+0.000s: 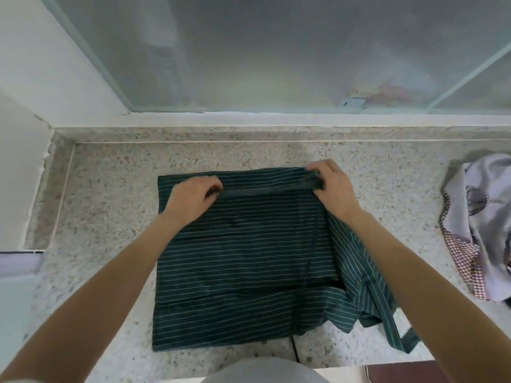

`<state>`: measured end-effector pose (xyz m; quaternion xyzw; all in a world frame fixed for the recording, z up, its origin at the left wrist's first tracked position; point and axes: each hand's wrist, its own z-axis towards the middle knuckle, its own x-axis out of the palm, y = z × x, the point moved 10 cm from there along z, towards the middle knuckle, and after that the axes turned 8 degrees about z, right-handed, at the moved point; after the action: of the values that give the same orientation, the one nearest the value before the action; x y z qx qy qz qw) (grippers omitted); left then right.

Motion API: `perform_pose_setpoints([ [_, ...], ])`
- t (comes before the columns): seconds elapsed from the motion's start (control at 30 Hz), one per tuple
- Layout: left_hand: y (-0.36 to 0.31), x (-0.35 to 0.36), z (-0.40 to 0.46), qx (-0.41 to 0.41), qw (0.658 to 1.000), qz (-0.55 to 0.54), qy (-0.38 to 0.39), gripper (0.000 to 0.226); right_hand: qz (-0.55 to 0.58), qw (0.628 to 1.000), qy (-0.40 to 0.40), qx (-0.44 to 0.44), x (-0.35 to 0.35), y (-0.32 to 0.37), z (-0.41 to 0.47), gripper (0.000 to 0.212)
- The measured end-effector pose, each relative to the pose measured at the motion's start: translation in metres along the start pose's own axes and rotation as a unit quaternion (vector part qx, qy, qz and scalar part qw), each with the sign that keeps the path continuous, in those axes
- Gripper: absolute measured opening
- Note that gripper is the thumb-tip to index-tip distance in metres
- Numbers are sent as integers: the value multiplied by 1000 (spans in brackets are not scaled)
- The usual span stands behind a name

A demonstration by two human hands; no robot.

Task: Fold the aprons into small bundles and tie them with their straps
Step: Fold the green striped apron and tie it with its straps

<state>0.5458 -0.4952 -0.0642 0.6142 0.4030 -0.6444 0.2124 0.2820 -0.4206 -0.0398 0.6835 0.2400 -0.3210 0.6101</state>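
Left hand: fingers curled, pinching one end of a dark green strap. Right hand: thumb and fingers pinched on the other end of the same strap, at the far right corner of the cloth. The strap runs taut and nearly level between the two hands, lying across the far part of the apron.

Under both hands: a dark green apron with thin pale stripes, spread flat on the speckled stone desk. It is folded into a rough rectangle, with fold lines crossing it nearer the person than the hands. Below the right forearm a loose flap of the same striped cloth spills out to the right, stripes running diagonally; a second strap trails from it toward the near desk edge and ends in a loop.

Well to the right of the right hand: a crumpled pale lilac cloth with red checked trim, on the desk, apart from the green apron.

Beyond the hands: a raised stone ledge, then a frosted window.
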Motion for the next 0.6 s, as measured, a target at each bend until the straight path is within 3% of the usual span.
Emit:
perform_pose_setpoints([
  [0.07, 15, -38, 19, -9, 996, -21, -85, 13, 13, 1000, -22, -10, -24, 7, 25, 46],
  [0.13, 27, -60, 39, -19, 993, -17, -119, 14, -18, 999, -47, -22, -43, 10, 48, 43],
  [0.27, 36, -77, 75, -43, 980, 65, -186, 17, -225, 967, -112, -45, -63, 15, 87, 41],
  [0.37, 23, -76, 83, -39, 963, 125, -235, 31, -353, 933, -10, 69, -49, -5, 106, 77],
  [0.43, 8, -66, 79, -14, 961, 118, -249, 27, -377, 920, 29, 103, -34, -13, 101, 85],
  [0.53, -22, -30, 58, 44, 976, 81, -198, 27, -324, 946, -10, 19, -5, 7, 65, 69],
  [0.6, -33, 11, 42, 37, 993, 70, -83, 47, -291, 955, -46, -28, 14, 15, 28, 65],
])
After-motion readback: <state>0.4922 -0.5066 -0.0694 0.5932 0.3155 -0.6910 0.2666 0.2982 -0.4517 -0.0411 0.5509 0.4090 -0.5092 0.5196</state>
